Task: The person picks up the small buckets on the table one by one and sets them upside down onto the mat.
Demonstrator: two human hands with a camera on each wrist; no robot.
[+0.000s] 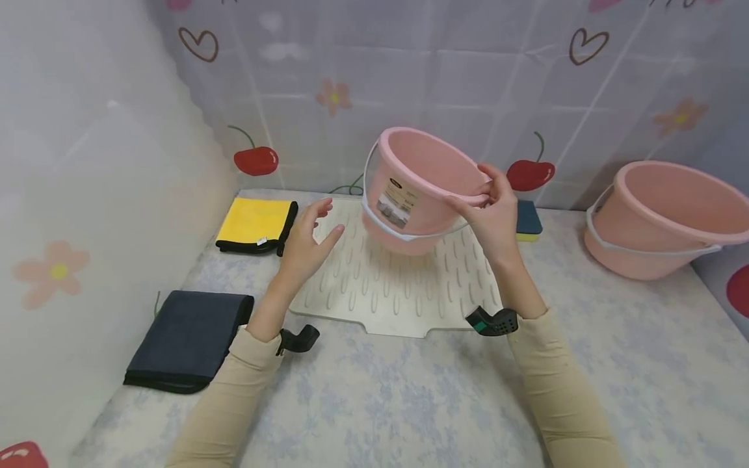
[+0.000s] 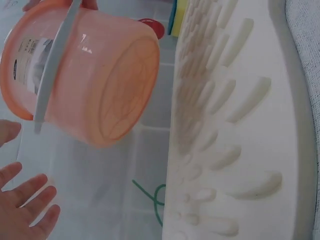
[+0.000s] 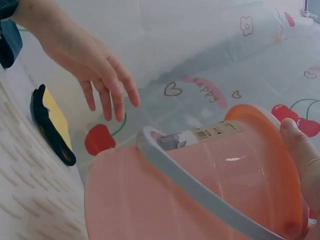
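Note:
A pink bucket (image 1: pixel 418 188) with a grey-white handle and a label hangs tilted above the cream ridged mat (image 1: pixel 398 286). My right hand (image 1: pixel 491 208) grips its near rim with the fingers curled over the edge. In the right wrist view the pink bucket (image 3: pixel 200 195) fills the lower frame, my right hand's fingers (image 3: pixel 300 150) on its rim. My left hand (image 1: pixel 307 244) hovers open to the left of the bucket, fingers spread, touching nothing. The left wrist view shows the pink bucket (image 2: pixel 85 80) from below and my left hand's fingers (image 2: pixel 27 207) apart from it.
A second pink bucket (image 1: pixel 667 218) stands at the right. A yellow cloth (image 1: pixel 256 224) lies at the back left, a dark folded cloth (image 1: pixel 190 338) at the near left. A blue and yellow sponge (image 1: pixel 528 221) lies behind the mat. Printed curtains wall the left and back.

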